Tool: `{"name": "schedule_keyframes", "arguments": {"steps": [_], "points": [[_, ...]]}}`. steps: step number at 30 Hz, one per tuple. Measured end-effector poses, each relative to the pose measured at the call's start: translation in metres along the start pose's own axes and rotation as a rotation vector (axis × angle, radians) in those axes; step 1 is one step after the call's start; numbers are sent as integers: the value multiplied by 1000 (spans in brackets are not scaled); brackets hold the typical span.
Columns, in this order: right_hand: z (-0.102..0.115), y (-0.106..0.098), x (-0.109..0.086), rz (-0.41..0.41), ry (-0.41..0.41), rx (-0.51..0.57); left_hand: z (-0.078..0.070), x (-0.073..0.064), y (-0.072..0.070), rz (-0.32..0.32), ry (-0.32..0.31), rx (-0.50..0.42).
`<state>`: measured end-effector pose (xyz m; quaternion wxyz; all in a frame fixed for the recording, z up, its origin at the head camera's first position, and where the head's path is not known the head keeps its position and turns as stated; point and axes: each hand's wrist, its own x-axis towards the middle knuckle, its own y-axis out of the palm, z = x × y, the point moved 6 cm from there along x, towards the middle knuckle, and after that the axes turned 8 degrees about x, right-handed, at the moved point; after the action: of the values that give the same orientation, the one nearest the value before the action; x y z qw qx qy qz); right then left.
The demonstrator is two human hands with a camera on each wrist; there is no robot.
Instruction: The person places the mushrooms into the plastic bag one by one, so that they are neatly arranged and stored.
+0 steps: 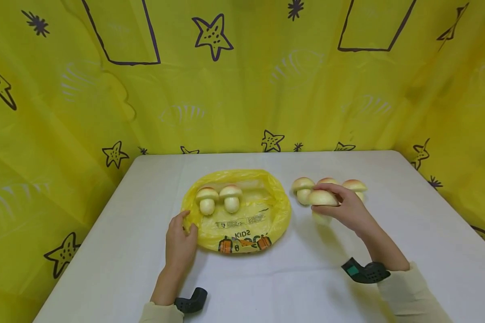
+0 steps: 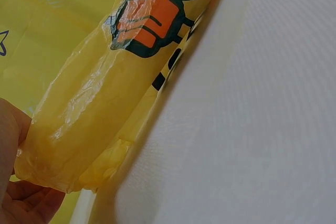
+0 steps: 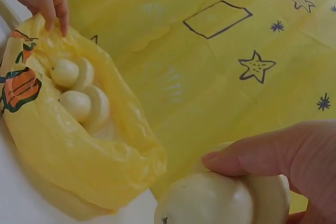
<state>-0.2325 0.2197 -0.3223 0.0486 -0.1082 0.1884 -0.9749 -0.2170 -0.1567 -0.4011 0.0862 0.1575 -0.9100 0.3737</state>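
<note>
A yellow plastic bag point(image 1: 242, 244) lies on the table with its mouth spread wide. Inside it are two toy mushrooms, one on the left point(image 1: 207, 207) and one beside it point(image 1: 231, 204), with pale stems and cream caps. My left hand point(image 1: 179, 246) pinches the bag's rim at its left side; in the left wrist view its fingers point(image 2: 37, 198) sit at the bag's edge. My right hand point(image 1: 351, 211) grips another mushroom point(image 1: 322, 198) by the cap, stem down, right of the bag. In the right wrist view this mushroom point(image 3: 205, 203) shows under the thumb.
Behind my right hand stand three more mushrooms: one at left point(image 1: 303, 185), one partly hidden by the hand point(image 1: 328, 181), one at right point(image 1: 354, 185). The white table point(image 1: 266, 287) ends at a yellow patterned curtain point(image 1: 242, 98). Each wrist wears a black device point(image 1: 365, 271).
</note>
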Motion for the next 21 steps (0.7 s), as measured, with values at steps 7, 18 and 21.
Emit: {"name": "schedule_keyframes", "arguments": {"steps": [7, 18, 21], "points": [[6, 9, 5, 23, -29, 37, 0, 0, -1, -4, 1, 0], [15, 23, 15, 57, -24, 60, -1, 0, 0, 1, 4, 0], [16, 29, 18, 79, -32, 60, 0, 1, 0, 1, 5, 0]]}}
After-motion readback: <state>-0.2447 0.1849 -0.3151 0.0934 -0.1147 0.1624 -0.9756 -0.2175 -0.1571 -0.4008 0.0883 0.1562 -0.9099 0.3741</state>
